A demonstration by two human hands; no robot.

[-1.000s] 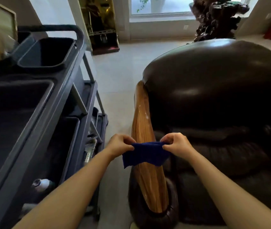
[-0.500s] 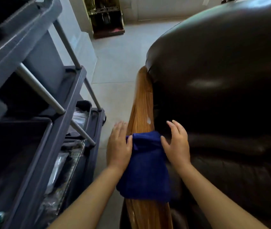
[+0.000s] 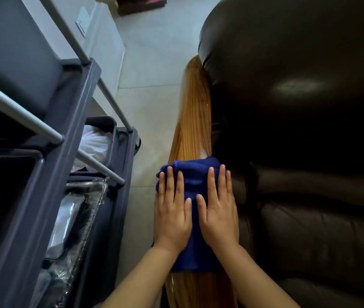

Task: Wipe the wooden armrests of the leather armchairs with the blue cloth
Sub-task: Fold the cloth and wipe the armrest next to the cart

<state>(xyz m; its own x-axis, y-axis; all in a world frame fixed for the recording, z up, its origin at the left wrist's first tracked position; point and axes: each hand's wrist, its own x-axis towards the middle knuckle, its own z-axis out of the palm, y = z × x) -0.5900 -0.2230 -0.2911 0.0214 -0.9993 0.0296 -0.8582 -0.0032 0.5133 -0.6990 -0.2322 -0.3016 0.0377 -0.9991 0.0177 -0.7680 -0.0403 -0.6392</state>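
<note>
A glossy wooden armrest (image 3: 193, 121) runs away from me along the left side of a dark brown leather armchair (image 3: 298, 107). The blue cloth (image 3: 195, 174) lies spread flat over the armrest's near part. My left hand (image 3: 172, 210) and my right hand (image 3: 218, 210) lie side by side on top of the cloth, palms down, fingers straight and pointing away from me. They press the cloth flat against the wood without gripping it. A wet white spot shows on the wood just beyond the cloth's far edge.
A grey multi-shelf cleaning cart (image 3: 50, 165) with metal posts stands close on the left, its lower shelf holding plastic-wrapped items (image 3: 72, 221). A narrow strip of pale tiled floor (image 3: 152, 85) separates cart and armchair. A dark cabinet base sits far back.
The cloth went from being stretched between my pinching hands to lying on the armrest. My hands moved from its sides onto its top and flattened. The view tilted down and closer.
</note>
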